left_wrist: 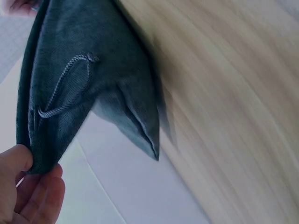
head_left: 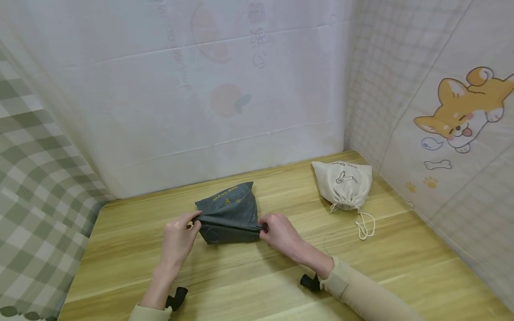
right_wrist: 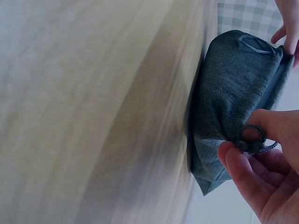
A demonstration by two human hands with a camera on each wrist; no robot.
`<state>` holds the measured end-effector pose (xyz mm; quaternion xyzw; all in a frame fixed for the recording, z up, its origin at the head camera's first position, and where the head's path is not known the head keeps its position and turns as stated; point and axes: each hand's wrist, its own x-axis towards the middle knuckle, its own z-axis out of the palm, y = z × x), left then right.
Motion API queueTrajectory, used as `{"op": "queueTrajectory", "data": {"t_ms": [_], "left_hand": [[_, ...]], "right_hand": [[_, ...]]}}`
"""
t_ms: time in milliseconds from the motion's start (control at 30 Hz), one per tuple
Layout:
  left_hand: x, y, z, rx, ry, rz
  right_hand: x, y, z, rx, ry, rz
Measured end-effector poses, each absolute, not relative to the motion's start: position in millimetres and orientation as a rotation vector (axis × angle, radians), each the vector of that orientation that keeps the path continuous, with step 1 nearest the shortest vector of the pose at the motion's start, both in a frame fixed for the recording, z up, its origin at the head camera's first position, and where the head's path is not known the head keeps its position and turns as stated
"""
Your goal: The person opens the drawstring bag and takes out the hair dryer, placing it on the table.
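Observation:
A dark grey-green drawstring bag (head_left: 230,207) with yellow lettering lies on the table, its mouth side toward me. My left hand (head_left: 179,237) pinches the left corner of the mouth. In the left wrist view, thumb and fingers (left_wrist: 46,196) grip the hemmed edge, and a braided cord loop (left_wrist: 58,100) hangs on the cloth near it. On the opposite corner my right hand (head_left: 283,236) pinches the bag. The right wrist view shows a knotted cord (right_wrist: 254,147) between its thumb and fingertips. Whatever is inside the bag is hidden.
A cream drawstring bag (head_left: 343,185) printed with a hair dryer lies at the back right, its white cord (head_left: 366,228) trailing on the wooden table (head_left: 237,285). Hanging cloths (head_left: 160,147) border the table at the back and sides. Black mounts (head_left: 176,298) sit at both wrists.

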<state>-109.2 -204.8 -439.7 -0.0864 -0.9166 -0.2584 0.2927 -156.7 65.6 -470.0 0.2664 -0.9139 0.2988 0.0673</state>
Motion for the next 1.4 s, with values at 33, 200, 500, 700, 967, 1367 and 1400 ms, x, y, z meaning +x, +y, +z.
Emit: {"op": "queueTrajectory", "data": {"t_ms": [33,200,500,700,967,1367,1400], "left_hand": [[-109.3,-206.6,-439.2,-0.246,-2.442,-0.667],[-108.1,-211.5,-440.9,-0.302,-2.432,-0.609],[-104.3,-213.2,-445.4,-0.281,-2.447,-0.707],[-103.4,-210.4,-445.0,-0.259,-2.487,-0.798],[-103.0,-204.1,-445.8,-0.351,-2.546,-0.806],[-100.5,-209.3,-441.1,-0.263,-2.535,-0.791],[-100.4,-209.5,-440.1,-0.262,-2.536,-0.786]], "right_hand": [[-156.8,65.5,-469.5,0.796,-2.768,0.907],[-156.8,66.7,-469.1,0.748,-2.802,0.935],[-158.6,67.5,-471.4,0.78,-2.755,0.908],[-159.2,64.1,-473.3,0.796,-2.695,0.953],[-162.7,63.1,-468.9,0.727,-2.695,0.976],[-163.6,73.3,-471.0,0.716,-2.698,0.856],[-163.1,74.0,-471.5,0.725,-2.697,0.842]]}}
